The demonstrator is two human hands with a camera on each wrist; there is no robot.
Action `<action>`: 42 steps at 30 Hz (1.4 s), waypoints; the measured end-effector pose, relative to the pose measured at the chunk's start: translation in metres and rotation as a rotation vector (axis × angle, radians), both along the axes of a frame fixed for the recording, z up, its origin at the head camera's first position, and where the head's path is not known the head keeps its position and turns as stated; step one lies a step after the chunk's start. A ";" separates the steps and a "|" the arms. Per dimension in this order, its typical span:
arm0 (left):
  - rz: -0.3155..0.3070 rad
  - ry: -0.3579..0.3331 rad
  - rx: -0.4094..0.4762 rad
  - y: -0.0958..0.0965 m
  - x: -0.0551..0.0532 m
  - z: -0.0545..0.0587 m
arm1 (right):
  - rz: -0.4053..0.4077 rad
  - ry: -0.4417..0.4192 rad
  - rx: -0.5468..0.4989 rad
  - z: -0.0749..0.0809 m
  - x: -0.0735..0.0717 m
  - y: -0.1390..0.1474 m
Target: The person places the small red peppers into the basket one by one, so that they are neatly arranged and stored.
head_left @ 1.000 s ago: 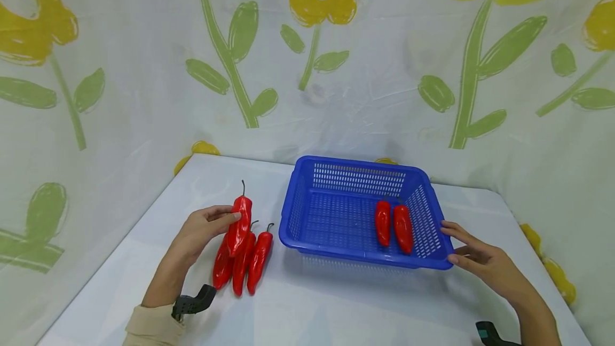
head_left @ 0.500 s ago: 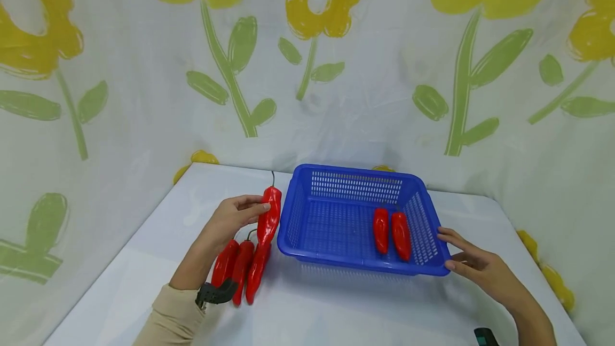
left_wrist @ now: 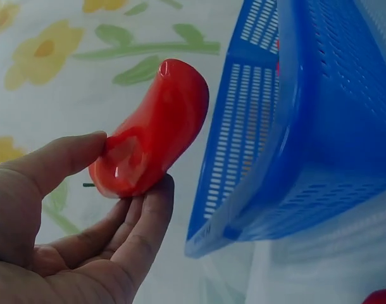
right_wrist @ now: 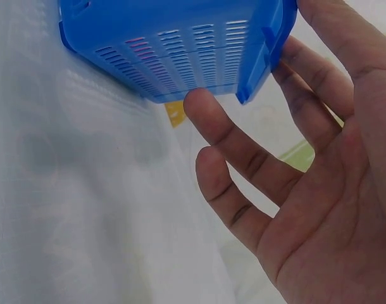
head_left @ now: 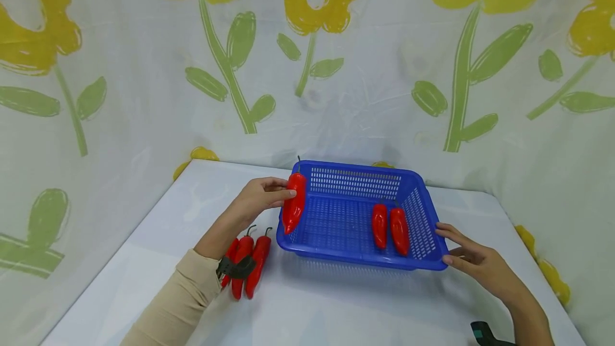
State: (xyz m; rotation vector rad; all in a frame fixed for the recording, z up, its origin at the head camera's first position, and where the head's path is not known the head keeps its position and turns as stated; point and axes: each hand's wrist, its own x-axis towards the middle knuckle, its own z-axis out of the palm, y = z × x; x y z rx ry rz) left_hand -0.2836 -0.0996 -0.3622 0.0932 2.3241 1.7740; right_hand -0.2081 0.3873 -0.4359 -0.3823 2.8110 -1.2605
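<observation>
My left hand [head_left: 261, 196] pinches a glossy red chili pepper [head_left: 294, 202] between thumb and fingers, its thin stem upward in the head view. That pepper overlaps the left rim of the blue plastic basket [head_left: 336, 259]. In the left wrist view the pepper [left_wrist: 161, 120] stands out beside the basket wall [left_wrist: 243, 126]. Two red peppers [head_left: 399, 231] lie inside, toward the basket's right end. My right hand [head_left: 480, 263] touches the basket's right rim with thumb and a fingertip; its other fingers [right_wrist: 243, 158] spread loosely off the basket.
Several red chili peppers [head_left: 258, 263] lie on the white table [head_left: 336, 314] left of the basket, partly hidden behind my left wrist and its dark band. A flower-printed white cloth [head_left: 365, 68] hangs behind the table and along its sides.
My left hand has carried its pepper rightward from above the pile on the table to the basket's left rim. My right hand stays at the right rim. The head view shifted slightly.
</observation>
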 end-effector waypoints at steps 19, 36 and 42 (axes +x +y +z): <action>-0.061 -0.008 -0.109 0.031 -0.025 0.007 | 0.007 0.021 0.005 -0.001 -0.001 0.001; -0.154 -0.059 -0.063 0.072 -0.041 0.019 | 0.009 0.012 -0.008 -0.001 -0.001 0.000; -0.154 -0.103 -0.073 0.084 -0.048 0.012 | -0.002 0.008 0.006 0.000 -0.001 0.000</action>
